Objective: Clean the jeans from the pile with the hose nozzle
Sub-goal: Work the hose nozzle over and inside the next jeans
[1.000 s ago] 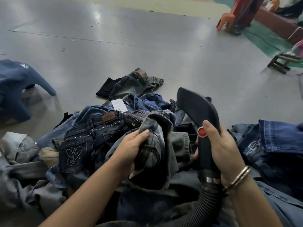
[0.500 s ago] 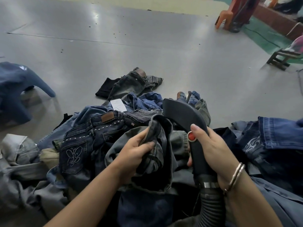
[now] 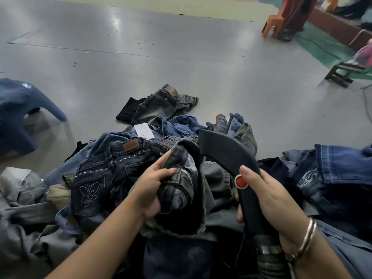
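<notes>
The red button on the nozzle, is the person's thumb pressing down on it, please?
No, the right hand's thumb rests just above the red button on the nozzle.

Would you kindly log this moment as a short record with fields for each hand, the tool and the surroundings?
left hand: left hand grips a bunched grey jeans fold
right hand: right hand wraps the hose nozzle handle, thumb by the red button
nozzle: mouth beside the held fold; contact unclear
pile: jeans pile across the foreground
floor: grey floor, one pair of jeans lying apart
</notes>
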